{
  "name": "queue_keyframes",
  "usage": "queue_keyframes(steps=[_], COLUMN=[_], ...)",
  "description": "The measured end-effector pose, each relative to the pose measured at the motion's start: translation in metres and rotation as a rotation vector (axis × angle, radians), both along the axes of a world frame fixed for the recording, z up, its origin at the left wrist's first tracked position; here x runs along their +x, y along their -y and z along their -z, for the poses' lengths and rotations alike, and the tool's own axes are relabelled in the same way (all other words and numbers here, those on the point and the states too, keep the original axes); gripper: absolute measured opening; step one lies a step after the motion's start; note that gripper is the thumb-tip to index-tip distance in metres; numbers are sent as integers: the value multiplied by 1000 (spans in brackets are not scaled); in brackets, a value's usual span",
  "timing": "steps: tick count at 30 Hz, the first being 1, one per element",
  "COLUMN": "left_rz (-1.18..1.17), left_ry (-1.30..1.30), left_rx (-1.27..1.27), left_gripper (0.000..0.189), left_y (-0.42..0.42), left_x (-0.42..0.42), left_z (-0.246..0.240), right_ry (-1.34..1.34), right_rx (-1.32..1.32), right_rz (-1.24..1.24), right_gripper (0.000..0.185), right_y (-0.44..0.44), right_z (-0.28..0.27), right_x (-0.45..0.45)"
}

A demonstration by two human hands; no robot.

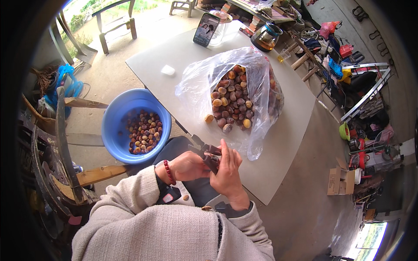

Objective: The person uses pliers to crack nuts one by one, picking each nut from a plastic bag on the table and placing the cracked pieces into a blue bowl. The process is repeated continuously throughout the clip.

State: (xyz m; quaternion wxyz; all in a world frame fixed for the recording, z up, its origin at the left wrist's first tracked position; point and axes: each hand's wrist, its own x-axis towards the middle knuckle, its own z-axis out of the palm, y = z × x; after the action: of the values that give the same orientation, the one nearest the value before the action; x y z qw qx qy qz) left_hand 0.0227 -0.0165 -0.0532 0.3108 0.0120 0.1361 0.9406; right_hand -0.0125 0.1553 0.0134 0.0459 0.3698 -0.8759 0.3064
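Observation:
A dark plier-like hand tool is between my two hands, over my lap by the table's near edge. My left hand, with a red bead bracelet at the wrist, grips it from the left. My right hand holds its dark handles between thumb and fingers. Whether something sits inside the tool cannot be made out. Just beyond, a clear plastic bag lies open on the white table, full of round brown and yellow nuts or fruits. One yellowish piece rests at the bag's mouth.
To the left, a blue basin holds many similar pieces. A phone leans on a clear jar; a glass teapot and small cup stand nearby. Wooden chair parts are at left, a cardboard box at right.

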Motion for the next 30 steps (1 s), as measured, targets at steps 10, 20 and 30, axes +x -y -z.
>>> queue_keyframes(steps=[10, 20, 30], left_rz=[-24, -310, -740], left_ry=[31, 63, -22], left_rx=[-8, -529, -2227], left_gripper=[38, 27, 38], left_y=[6, 50, 159], left_x=[7, 6, 3], left_z=[4, -18, 56], right_ry=[6, 465, 339], right_rx=[64, -146, 427], right_rz=[5, 252, 705], right_gripper=[83, 59, 62], right_y=[5, -13, -38], right_z=[3, -12, -46], right_x=[2, -18, -63])
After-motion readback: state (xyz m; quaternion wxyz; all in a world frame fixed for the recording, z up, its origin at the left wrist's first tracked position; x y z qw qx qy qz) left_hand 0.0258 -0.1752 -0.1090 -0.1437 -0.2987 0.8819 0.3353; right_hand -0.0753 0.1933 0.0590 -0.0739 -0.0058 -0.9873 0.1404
